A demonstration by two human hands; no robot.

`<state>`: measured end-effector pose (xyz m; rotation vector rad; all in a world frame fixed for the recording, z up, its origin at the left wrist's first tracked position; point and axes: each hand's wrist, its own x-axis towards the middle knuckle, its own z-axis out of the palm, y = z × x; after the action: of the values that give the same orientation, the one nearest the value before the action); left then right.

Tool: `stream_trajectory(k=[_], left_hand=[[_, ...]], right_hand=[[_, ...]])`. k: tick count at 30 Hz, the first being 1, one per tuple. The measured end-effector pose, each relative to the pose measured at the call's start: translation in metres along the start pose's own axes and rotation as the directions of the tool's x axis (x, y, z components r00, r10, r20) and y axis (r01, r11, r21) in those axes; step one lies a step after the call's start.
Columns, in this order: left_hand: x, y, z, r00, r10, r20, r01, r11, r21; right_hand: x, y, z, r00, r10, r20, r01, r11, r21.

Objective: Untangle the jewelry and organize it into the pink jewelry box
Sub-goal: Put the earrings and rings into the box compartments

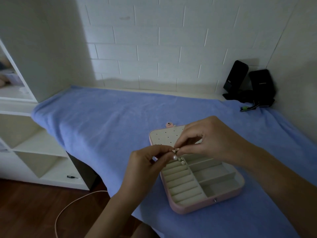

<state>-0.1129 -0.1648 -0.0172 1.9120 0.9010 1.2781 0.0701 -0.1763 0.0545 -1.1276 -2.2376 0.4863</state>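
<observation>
Left hand (151,158) and right hand (207,141) both pinch pearl earrings (176,154). They hang above the open pink jewelry box (202,206) on a blue towel (103,117).

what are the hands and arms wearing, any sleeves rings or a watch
The left forearm and right forearm are bare, with no sleeves in view. The left hand and right hand have no gloves, and no ring, watch or bracelet shows on the fingers or wrists. The light is too dim to tell nail polish.

The logos on the black speakers (261,83) are unreadable.
</observation>
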Motion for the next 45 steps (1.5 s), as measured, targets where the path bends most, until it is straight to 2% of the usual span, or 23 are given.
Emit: stream_trajectory(k=[7,17,22,27,34,41,45], left_hand=[[-0.004,-0.002,0.000,0.993,0.110,0.047,-0.114,0.987,0.110],[-0.009,-0.011,0.007,0.962,0.272,-0.019,-0.251,0.912,0.324],[-0.010,-0.013,0.009,0.965,0.260,-0.036,-0.235,0.917,0.323],[-0.009,-0.019,0.008,0.973,0.231,0.000,-0.212,0.893,0.397],[-0.014,-0.028,-0.001,0.984,0.176,0.006,-0.161,0.886,0.434],[-0.012,-0.028,0.000,0.983,0.183,0.017,-0.175,0.900,0.400],[-0.012,-0.032,0.001,0.984,0.172,0.036,-0.171,0.893,0.415]], right_hand=[[-0.001,0.002,-0.005,0.973,0.168,0.159,-0.185,0.977,0.102],[0.000,0.004,0.000,0.964,0.207,0.165,-0.222,0.971,0.083],[-0.001,0.008,0.007,0.971,0.187,0.151,-0.191,0.982,0.010],[0.000,0.014,0.011,0.964,0.209,0.163,-0.205,0.978,-0.039],[0.001,0.023,0.022,0.941,0.264,0.210,-0.217,0.951,-0.221],[0.000,0.015,0.015,0.933,0.246,0.262,-0.233,0.969,-0.083],[0.002,0.019,0.018,0.915,0.286,0.284,-0.245,0.954,-0.171]])
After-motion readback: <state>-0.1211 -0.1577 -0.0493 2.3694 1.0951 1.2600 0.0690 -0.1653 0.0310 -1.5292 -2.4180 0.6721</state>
